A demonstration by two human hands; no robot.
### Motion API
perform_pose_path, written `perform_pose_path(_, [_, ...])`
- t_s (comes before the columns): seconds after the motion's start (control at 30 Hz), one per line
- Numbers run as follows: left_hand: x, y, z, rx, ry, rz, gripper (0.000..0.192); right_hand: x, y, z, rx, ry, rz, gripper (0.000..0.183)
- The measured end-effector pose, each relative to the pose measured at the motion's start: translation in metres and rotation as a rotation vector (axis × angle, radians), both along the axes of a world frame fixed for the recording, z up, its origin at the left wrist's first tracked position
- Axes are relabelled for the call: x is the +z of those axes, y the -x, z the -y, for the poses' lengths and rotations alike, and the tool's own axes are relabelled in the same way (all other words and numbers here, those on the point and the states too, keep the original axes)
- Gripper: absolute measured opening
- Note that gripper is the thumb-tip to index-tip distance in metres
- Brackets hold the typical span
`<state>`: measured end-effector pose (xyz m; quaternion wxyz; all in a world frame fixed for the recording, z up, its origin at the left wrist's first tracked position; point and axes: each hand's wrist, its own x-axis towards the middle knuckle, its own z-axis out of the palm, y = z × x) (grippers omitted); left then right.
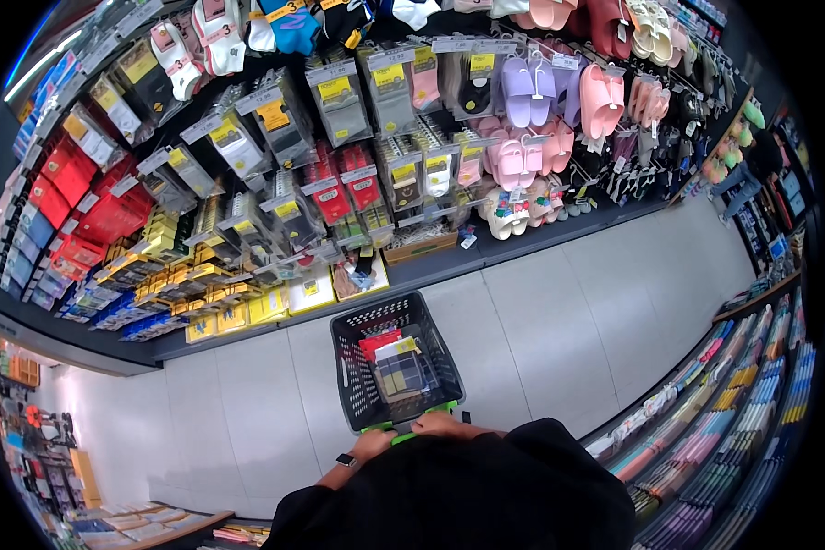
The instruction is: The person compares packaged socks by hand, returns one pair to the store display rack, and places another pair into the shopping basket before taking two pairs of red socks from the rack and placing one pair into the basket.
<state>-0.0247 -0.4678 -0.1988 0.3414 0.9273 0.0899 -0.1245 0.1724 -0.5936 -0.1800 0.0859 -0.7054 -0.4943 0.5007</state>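
Note:
Both hands are on the green handle (404, 437) of a black plastic shopping basket cart (399, 309). My left hand (374, 443) grips its left part, a dark-faced watch (346, 459) on that wrist. To the right, my right hand (438, 425) is closed around the same handle. Inside the basket lie a few packaged goods: a checked grey pack (403, 375) with a white and yellow top, and a red pack (379, 343) partly under it. Whatever is beneath these packs is hidden.
Ahead stands a long display of packaged socks (337, 103), with purple slippers (528, 89) farther right. A dark shelf base (447, 260) borders the tiled floor (522, 309). Racks of folded textiles (701, 440) line the right. Another person (746, 179) stands at the far right.

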Motion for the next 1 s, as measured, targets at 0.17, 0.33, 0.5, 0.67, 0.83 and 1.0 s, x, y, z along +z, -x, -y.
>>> perform_pose_path(0.17, [0.003,0.016,-0.037,-0.093,0.025,0.021,0.016,-0.014,0.025,-0.019,-0.032,-0.011,0.005,0.049])
perform_pose_path(0.33, [-0.012,0.049,-0.097,-0.174,0.059,0.133,0.018,-0.008,0.07,-0.048,-0.185,-0.081,-0.021,0.047])
perform_pose_path(0.5, [0.001,0.082,-0.159,-0.347,0.173,0.062,0.017,0.001,0.14,-0.081,-0.355,-0.132,0.028,0.047])
perform_pose_path(0.67, [0.0,0.116,-0.188,-0.546,0.12,0.025,0.014,-0.012,0.214,-0.093,-0.509,-0.099,0.03,0.048])
perform_pose_path(0.83, [-0.008,0.143,-0.204,-0.645,0.045,0.007,0.016,-0.006,0.256,-0.112,-0.552,0.002,-0.024,0.05])
perform_pose_path(1.0, [-0.005,0.169,-0.211,-0.707,-0.047,-0.016,0.016,-0.03,0.3,-0.12,-0.545,0.027,-0.011,0.052])
